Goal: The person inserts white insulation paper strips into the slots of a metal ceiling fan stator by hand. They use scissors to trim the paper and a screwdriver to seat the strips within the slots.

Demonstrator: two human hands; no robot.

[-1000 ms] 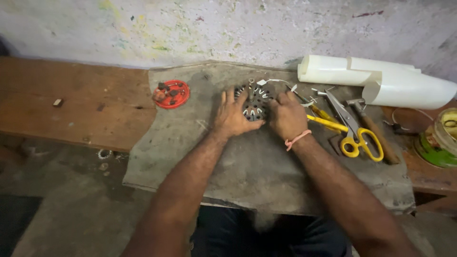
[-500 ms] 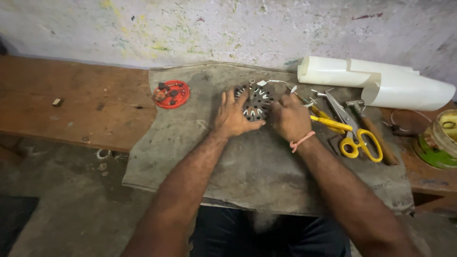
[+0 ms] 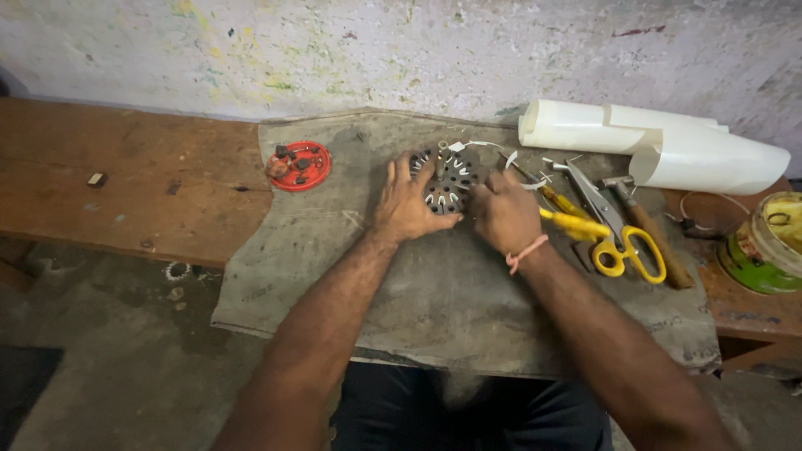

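So both hands sit on a round dark metal part w/ slots [image 3: 449,179], which lies on a grey cloth [image 3: 451,292] spread over a wooden bench [image 3: 134,188]. Left hand [image 3: 409,205] lies flat w/ fingers spread, pressing on the left side of the part & covering that edge, so it's touching, not gripping. Right hand [image 3: 504,209] is curled up tight at the right side of the part; it hides its own fingertips, so can't tell if it pinches the part, a wire or nothing. Small white bits stick out of the slots, too small to make out well. A thin white wire [image 3: 476,145] curls just behind the part. Off to the left on the cloth is a red round lid [image 3: 300,165] w/ small dark bits in it, hard to tell what they are. Just beside the right hand lie yellow-handled scissors [image 3: 614,246], w/ the blades partly hidden by the hand, near a hammer w/ a wooden handle [image 3: 647,230]. Behind those lie rolled white sheets [image 3: 660,146]. At the right edge a green tin [image 3: 764,246] is cut off by the frame. A small dark block [image 3: 97,179] sits far left on the bench.
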